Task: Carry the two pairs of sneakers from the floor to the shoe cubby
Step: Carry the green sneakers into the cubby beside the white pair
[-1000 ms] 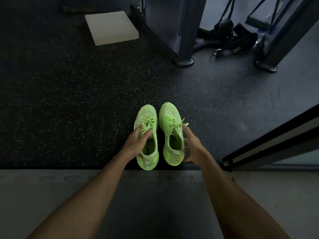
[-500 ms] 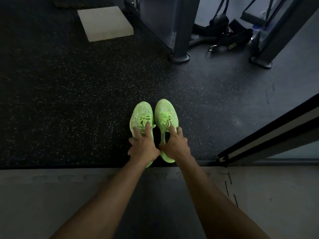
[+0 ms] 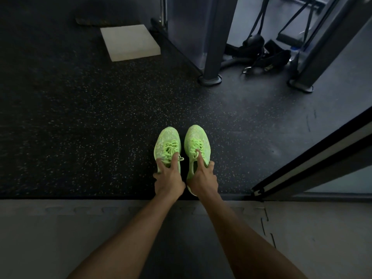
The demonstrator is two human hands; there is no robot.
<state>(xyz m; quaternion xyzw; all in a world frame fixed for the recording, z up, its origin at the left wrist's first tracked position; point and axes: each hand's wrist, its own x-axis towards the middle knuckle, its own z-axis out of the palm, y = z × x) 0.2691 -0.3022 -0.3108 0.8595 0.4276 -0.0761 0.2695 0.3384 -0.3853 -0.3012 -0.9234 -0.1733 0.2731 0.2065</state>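
Head view: the grasp on the first pair is under way. Left hand (image 3: 168, 179) grips the left sneaker (image 3: 167, 147), right hand (image 3: 202, 178) the right sneaker (image 3: 197, 141) — both on the speckled floor (image 3: 90, 127), side by side. Long axes run near-to-far, toes far. Next — lift both; cubby unseen.

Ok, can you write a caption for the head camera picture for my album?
Left hand and right hand gripping a pair of neon green sneakers on the speckled gym floor.
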